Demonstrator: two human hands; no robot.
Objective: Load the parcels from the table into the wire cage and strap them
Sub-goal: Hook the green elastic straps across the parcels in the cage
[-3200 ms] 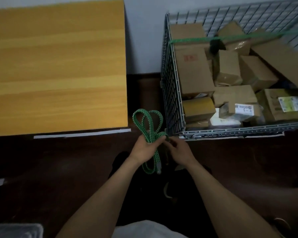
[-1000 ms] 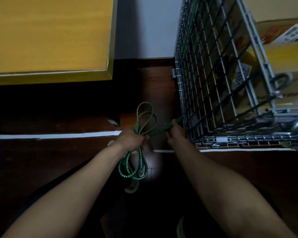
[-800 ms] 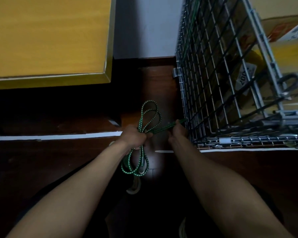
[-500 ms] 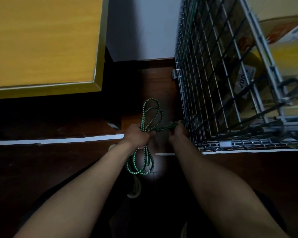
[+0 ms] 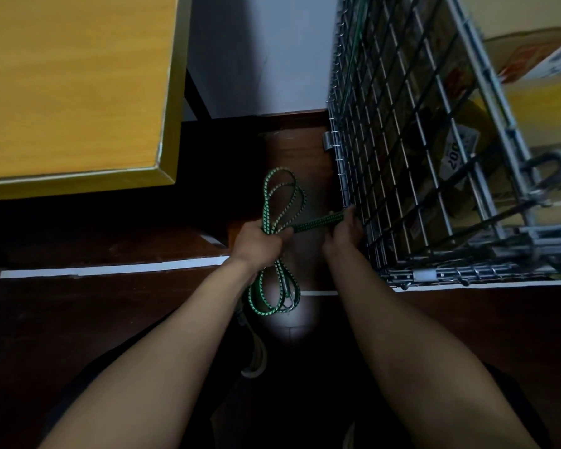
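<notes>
table [image 5: 72, 92] was bare and parcels [image 5: 460, 150] sat inside the wire cage [image 5: 402, 157], so loading looked done. left hand [image 5: 256, 241] gripped the coiled green strap [image 5: 280, 202]; right hand [image 5: 342, 233] pinched its end against the cage's corner. hooking looked unfinished.

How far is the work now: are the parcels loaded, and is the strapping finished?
Loading looks done: the visible table top is bare and parcels sit inside the wire cage. In hand: the left hand holds the coiled green cord; the right hand holds one end at the cage's corner. Left: hooking it and stretching it across.
</notes>
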